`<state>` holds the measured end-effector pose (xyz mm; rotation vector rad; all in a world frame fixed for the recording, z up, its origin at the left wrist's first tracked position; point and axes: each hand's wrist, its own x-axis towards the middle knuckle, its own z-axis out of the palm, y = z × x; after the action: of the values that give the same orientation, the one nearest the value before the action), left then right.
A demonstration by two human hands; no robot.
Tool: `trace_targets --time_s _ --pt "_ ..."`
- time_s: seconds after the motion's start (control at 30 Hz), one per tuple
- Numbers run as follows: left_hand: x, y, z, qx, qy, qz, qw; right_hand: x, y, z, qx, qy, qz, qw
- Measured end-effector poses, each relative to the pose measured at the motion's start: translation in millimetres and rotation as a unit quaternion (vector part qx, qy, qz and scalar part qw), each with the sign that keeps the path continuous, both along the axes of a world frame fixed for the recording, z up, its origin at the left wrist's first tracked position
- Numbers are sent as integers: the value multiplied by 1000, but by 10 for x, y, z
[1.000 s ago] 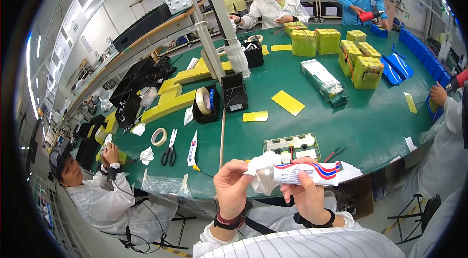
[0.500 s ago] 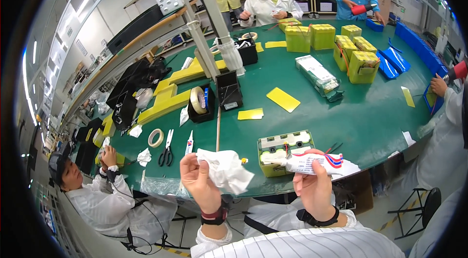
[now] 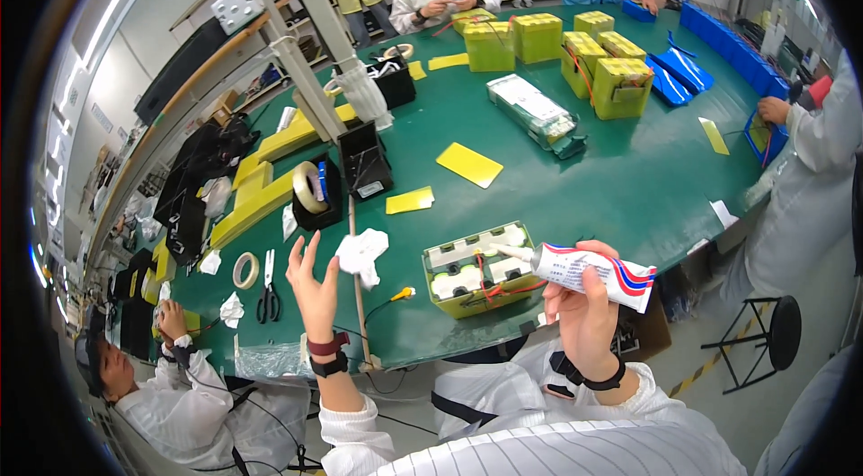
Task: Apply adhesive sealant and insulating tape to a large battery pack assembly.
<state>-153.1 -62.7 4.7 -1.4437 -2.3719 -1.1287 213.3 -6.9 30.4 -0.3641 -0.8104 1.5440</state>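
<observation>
In my right hand [image 3: 589, 319] is a white squeeze tube [image 3: 598, 271] with red and blue stripes. Its pale nozzle points left, over the near-right part of a battery pack [image 3: 476, 301]. White-topped cells, a red wire and a yellow-green casing make up this pack, which sits near the table's front edge. My left hand [image 3: 315, 296] is raised with its fingers spread and nothing in them. Just to its right is a crumpled white tissue [image 3: 362, 253], apart from the fingers. A yellow connector [image 3: 403, 293] on a dark cable lies between this hand and the pack.
Black-handled scissors [image 3: 268, 301] and a tape roll [image 3: 244, 270] lie at left. Black bins [image 3: 366, 161], yellow sheets [image 3: 469, 165] and a wrapped pack [image 3: 537, 116] are farther back. Several yellow-green packs [image 3: 622, 89] stand at the far side. Co-workers sit or stand around the green table.
My left hand has let go of the tissue and opened. The tube has stayed in my right hand, its nozzle still at the pack. The whole view has shifted, moving the table things leftward.
</observation>
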Motion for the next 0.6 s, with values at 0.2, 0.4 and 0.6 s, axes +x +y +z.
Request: trace_targets --time_s 0.2,0.4,0.6 --pt "110 -100 -55 134 -51 56 988 97 50 -101 30 -65 -87 994" --pt "791 -421 121 107 -163 -38 980 18 -76 -357 187 -173 -123 959" --pt "1584 -853 27 62 -532 -318 782 -204 -208 -245 504 -362 -82 780"
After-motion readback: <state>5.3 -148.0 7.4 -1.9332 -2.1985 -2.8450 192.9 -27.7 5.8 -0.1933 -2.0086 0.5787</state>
